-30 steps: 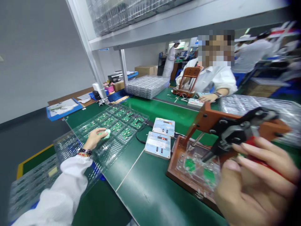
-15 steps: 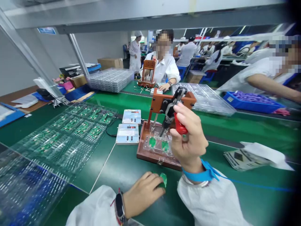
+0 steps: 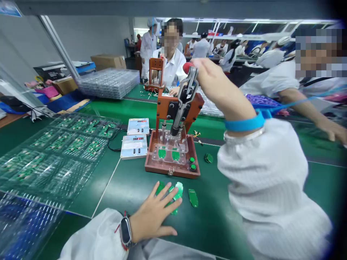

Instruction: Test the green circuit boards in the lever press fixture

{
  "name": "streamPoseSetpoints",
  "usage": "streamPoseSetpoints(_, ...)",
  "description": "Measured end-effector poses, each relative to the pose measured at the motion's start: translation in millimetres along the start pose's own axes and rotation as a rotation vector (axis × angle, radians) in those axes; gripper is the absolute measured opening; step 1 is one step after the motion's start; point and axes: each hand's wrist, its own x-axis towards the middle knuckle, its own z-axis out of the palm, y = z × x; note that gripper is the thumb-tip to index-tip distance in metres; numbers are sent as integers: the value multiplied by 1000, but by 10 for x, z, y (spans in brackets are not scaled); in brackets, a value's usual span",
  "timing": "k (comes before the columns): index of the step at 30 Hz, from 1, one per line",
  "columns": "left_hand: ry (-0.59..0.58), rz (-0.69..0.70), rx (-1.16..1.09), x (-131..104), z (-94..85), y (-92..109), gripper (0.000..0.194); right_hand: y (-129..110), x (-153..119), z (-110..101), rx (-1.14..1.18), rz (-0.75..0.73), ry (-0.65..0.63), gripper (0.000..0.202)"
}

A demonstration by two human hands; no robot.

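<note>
My right hand (image 3: 210, 74) is closed around the red-tipped handle (image 3: 187, 67) of a toggle clamp (image 3: 182, 104) on an orange-framed test fixture (image 3: 159, 108). The handle points up. Below, two green circuit boards (image 3: 162, 153) lie in the clear holder of the fixture's brown wooden base (image 3: 157, 169), with a clear plate above. Two green buttons (image 3: 192, 167) sit at the base's right corner. My left hand (image 3: 153, 213) lies with fingers spread over several loose green boards (image 3: 178, 190) on the table. Another green board (image 3: 193, 198) lies just right of them.
Two white meter boxes (image 3: 134, 147) with red digits stand left of the fixture. Farther left lie clear trays (image 3: 78, 166) holding many boards. A dark green piece (image 3: 208, 158) lies to the right. Across the bench sits a co-worker (image 3: 173, 54) near another fixture (image 3: 156, 74); another person reaches in at right.
My right hand has swung the clamp handle up, and the clear plate shows above the holder. My left hand has spread its fingers over the loose boards. The camera view has shifted.
</note>
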Motion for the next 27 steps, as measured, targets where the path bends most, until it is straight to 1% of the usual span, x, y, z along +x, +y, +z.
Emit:
streamPoseSetpoints(1,0,6,11,3,16,-2,77,111,-217,57,-16,-5,86,45)
streamPoseSetpoints(2,0,19,18,3,27,-5,75,213,-472,133,12,10,207,41)
streamPoseSetpoints(4,-2,58,26,-1,32,-16,72,372,-1029,335,96,53,442,21)
streamPoseSetpoints(5,0,73,31,-4,28,-21,71,422,-1294,448,141,109,482,16)
streamPoseSetpoints(6,4,83,37,-6,25,-26,71,453,-1528,560,190,173,450,16)
streamPoseSetpoints(7,11,85,44,-8,23,-29,70,464,-1721,660,210,205,368,19)
streamPoseSetpoints(9,44,61,66,-13,34,-32,72,447,-1964,800,163,194,101,27)
streamPoseSetpoints(11,97,-2,84,-27,63,-32,75,412,-2033,845,53,113,-157,29)
streamPoseSetpoints(12,122,-39,86,-41,81,-32,77,399,-2022,835,6,73,-245,27)
streamPoseSetpoints(13,140,-71,80,-61,97,-31,78,391,-1995,812,-29,41,-301,24)
streamPoseSetpoints(15,154,-108,48,-115,119,-29,78,392,-1928,747,-74,-1,-372,20)
streamPoseSetpoints(17,158,-120,2,-180,120,-31,73,401,-1885,704,-105,-34,-400,22)
streamPoseSetpoints(19,174,-149,-44,-236,104,-50,68,397,-1882,718,-114,-59,-374,24)
streamPoseSetpoints(21,206,-205,-77,-268,85,-93,61,362,-1900,795,-87,-72,-307,26)
streamPoseSetpoints(23,235,-254,-95,-270,70,-154,55,293,-1910,904,-35,-79,-279,27)
streamPoseSetpoints(27,267,-268,-127,-225,42,-267,43,134,-1841,1057,-17,-66,-374,29)
